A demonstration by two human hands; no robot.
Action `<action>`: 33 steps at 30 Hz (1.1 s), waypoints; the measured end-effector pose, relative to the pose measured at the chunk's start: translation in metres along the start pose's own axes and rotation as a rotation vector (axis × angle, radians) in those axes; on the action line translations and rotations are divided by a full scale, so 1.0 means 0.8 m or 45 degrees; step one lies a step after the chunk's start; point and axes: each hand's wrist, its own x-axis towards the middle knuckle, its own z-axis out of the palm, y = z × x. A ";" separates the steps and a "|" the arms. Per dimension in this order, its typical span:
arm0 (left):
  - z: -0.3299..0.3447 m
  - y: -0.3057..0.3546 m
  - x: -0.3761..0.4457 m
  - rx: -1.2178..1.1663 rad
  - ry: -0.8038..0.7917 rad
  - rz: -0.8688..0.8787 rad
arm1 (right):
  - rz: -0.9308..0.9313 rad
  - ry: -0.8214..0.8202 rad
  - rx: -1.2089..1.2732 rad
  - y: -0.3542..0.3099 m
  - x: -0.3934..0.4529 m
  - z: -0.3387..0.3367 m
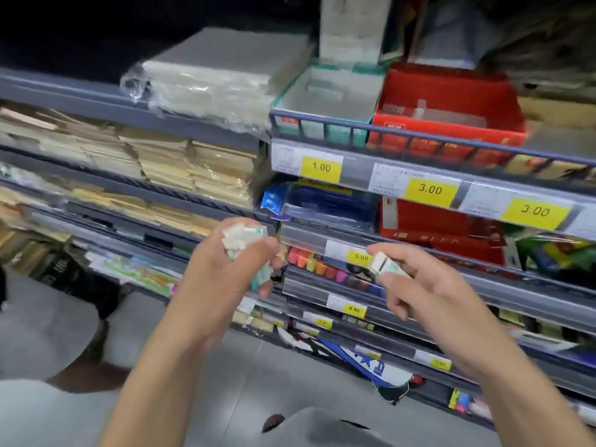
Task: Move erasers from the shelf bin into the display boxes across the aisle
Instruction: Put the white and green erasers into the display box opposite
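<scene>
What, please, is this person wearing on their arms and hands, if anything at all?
Nothing shows: the left hand and right hand are bare, without gloves, rings or a watch, and both forearms are uncovered, with no sleeve reaching into view.

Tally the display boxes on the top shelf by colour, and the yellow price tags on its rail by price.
Teal-and-white display box: 1
Red display box: 1
Yellow 1.00 price tag: 1
Yellow 3.00 price tags: 2
Total: 5
</scene>
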 end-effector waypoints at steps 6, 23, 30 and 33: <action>0.008 0.074 0.048 -0.029 -0.199 0.161 | -0.208 0.138 -0.126 -0.076 0.005 0.009; 0.046 0.142 0.111 -0.137 -0.193 0.343 | -0.418 0.480 -1.278 -0.209 0.158 -0.054; 0.048 0.144 0.127 -0.157 -0.187 0.314 | -0.246 0.431 -1.438 -0.229 0.210 -0.059; 0.042 0.147 0.137 -0.165 -0.235 0.297 | -0.160 0.414 -1.523 -0.237 0.226 -0.052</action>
